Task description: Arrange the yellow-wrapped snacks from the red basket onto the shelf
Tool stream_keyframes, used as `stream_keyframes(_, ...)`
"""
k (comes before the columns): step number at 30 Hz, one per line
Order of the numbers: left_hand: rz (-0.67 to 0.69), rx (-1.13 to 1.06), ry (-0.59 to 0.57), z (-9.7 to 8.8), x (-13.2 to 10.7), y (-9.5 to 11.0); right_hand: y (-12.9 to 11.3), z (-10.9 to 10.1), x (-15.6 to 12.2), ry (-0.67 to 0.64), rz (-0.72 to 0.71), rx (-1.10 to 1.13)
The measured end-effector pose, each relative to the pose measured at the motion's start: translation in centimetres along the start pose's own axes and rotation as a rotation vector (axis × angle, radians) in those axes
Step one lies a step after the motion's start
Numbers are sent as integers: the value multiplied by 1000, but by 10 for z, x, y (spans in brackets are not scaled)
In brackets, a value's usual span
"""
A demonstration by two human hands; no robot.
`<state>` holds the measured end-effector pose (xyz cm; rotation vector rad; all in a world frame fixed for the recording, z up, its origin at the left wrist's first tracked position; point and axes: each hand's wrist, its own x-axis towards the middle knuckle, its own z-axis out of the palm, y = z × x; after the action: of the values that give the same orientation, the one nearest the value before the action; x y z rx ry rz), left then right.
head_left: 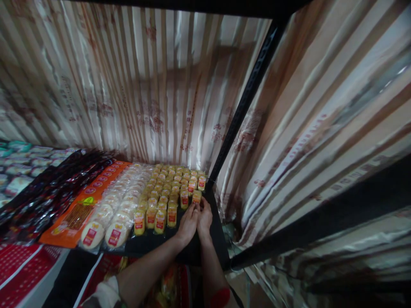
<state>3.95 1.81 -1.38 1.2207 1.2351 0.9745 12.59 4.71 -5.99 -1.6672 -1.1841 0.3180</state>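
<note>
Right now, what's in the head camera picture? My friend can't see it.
A person's left hand and right hand meet at a yellow packet, beside rows of matching packets on a black shelf. Round white snacks and orange packaging lie further left.

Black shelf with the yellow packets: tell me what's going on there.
A person's left hand and right hand meet at the near end of one yellow packet. It stands on the black shelf, right of similar packets in rows. Further left lie round white packets and an orange pack.
</note>
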Motion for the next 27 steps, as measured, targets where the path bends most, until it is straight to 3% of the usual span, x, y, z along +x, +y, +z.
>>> stream_keyframes(9, -52, 54, 60, -3, 4, 1, -5, -3, 9, -2, 30, -15)
stream_keyframes(12, -54, 41, 63, -4, 5, -2, -4, 0, 10, 29, 4, -2)
stream_keyframes(20, -19, 55, 63, -5, 6, -1, -6, 13, 11, -44, -1, 120)
stream_keyframes(27, -48, 49, 80, -4, 10, -2, -9, 16, 11, -40, 4, 93)
